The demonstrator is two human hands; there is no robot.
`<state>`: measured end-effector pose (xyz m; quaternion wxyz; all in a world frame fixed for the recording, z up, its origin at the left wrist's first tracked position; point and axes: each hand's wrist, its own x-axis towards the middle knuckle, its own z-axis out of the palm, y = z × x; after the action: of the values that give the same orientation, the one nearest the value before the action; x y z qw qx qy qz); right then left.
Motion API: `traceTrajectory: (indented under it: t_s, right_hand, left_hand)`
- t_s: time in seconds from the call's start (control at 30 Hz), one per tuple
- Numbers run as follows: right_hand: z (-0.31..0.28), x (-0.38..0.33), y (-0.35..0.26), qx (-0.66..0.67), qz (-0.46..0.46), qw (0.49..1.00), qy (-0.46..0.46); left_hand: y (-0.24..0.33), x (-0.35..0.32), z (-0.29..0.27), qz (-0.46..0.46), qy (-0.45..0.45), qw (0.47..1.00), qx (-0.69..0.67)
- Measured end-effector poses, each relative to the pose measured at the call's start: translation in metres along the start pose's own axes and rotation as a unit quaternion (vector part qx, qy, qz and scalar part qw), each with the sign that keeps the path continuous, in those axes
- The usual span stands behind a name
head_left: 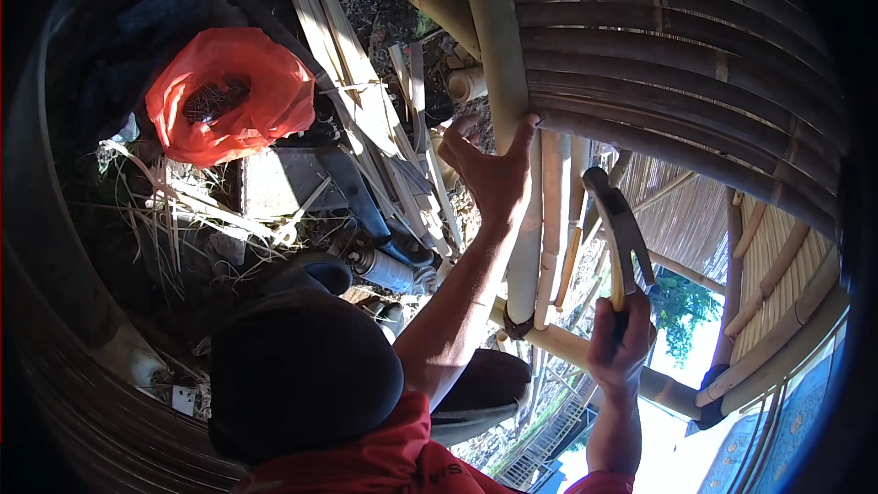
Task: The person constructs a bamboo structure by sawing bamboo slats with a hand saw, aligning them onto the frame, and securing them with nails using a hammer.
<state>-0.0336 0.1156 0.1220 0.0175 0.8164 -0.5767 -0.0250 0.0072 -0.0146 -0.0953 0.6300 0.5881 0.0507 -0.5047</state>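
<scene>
My left hand point(494, 169) grips an upright bamboo pole point(498, 46), fingers curled on its left side and thumb on its right. The thumb tip meets the pole beside the end of a dark split-bamboo slat point(622, 133). A tiny dark point shows at the thumb tip, too small to make out. In my right hand point(622, 348) is a claw hammer point(624, 224), held by its handle with the head raised. The hammer stands apart from the pole, to the right of my left hand and below the slats.
An open red plastic bag point(274, 82) with thin dark pieces inside is at the upper left. Pale split-bamboo strips point(352, 64) lie beside it. A spray can point(382, 270) rests among shavings. Below the slats, a horizontal bamboo pole point(558, 345) crosses with a dark lashing point(519, 325).
</scene>
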Motion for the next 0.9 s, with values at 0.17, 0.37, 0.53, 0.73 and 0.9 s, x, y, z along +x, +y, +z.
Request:
traceTrajectory:
  t_s: [0.17,0.37,0.53,0.73,0.9]
  right_hand:
    - [-0.043,0.043,0.007,-0.083,-0.018,0.996,0.034]
    - [-0.087,0.069,0.021,-0.186,-0.198,0.962,0.008]
    - [-0.091,0.096,0.010,-0.364,-0.292,0.879,-0.095]
    - [-0.058,0.110,0.010,-0.391,-0.287,0.860,-0.159]
    - [-0.055,0.115,-0.003,-0.372,-0.298,0.858,-0.192]
  left_hand:
    - [0.010,-0.040,-0.003,0.089,-0.017,0.995,0.028]
    - [0.038,-0.110,0.024,0.294,-0.219,0.930,0.032]
    - [-0.009,-0.109,0.045,0.135,-0.351,0.909,-0.180]
    - [0.034,-0.115,0.028,0.239,-0.284,0.920,0.123]
    - [0.050,-0.113,0.024,0.182,-0.333,0.925,0.015]
